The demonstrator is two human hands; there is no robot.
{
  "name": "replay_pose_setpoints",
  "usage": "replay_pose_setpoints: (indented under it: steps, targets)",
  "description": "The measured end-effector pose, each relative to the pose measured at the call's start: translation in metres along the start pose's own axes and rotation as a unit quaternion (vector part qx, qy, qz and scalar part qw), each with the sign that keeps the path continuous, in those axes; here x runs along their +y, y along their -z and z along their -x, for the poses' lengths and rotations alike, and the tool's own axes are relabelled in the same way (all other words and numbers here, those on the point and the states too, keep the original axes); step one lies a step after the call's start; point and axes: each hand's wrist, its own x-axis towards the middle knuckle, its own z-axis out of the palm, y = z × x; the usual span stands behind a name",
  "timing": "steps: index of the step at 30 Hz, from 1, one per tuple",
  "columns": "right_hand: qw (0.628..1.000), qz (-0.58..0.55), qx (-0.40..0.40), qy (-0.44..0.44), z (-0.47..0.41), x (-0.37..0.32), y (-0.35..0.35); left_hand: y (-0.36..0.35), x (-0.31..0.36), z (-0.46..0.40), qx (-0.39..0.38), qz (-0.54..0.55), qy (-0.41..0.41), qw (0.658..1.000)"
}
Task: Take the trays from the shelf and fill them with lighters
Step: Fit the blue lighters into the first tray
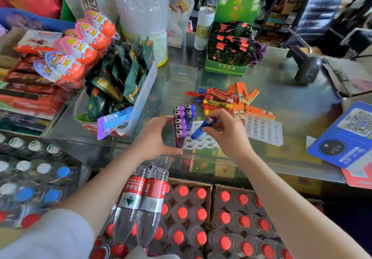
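Observation:
A white tray with round holes [201,143] lies on the glass counter in front of me. Several purple lighters [179,123] stand in its left column, and two blue lighters [189,115] stand in the column beside them. My left hand [156,138] cups the tray's left side, thumb at its near edge. My right hand [225,131] holds a blue lighter [202,128] tilted, its base just above an open hole. A second, transparent tray [263,130] lies to the right. A pile of red, yellow and blue lighters [217,100] sits behind the trays.
A clear bin of green snack packets [120,81] stands at the left, chocolate eggs [80,43] behind it. A green display box [229,53], a barcode scanner [306,65] and a blue QR sign [346,133] sit on the counter. Bottled water crates [191,214] stand below.

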Motion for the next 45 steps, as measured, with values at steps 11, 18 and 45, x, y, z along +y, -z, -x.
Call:
replay_pose_setpoints:
  steps: [11, 18, 45]
  targets:
    - [0.983, 0.128, -0.042, 0.122, -0.006, -0.018, -0.008, -0.001, -0.004, -0.004, -0.015, -0.015, -0.005, 1.0]
    - [0.993, 0.092, -0.041, 0.065, -0.007, -0.023, -0.013, -0.001, -0.004, -0.001, -0.007, -0.025, -0.017, 1.0]
    - [0.963, 0.259, -0.049, -0.061, -0.146, 0.04, -0.003, 0.012, -0.015, -0.027, -0.069, -0.018, -0.047, 0.996]
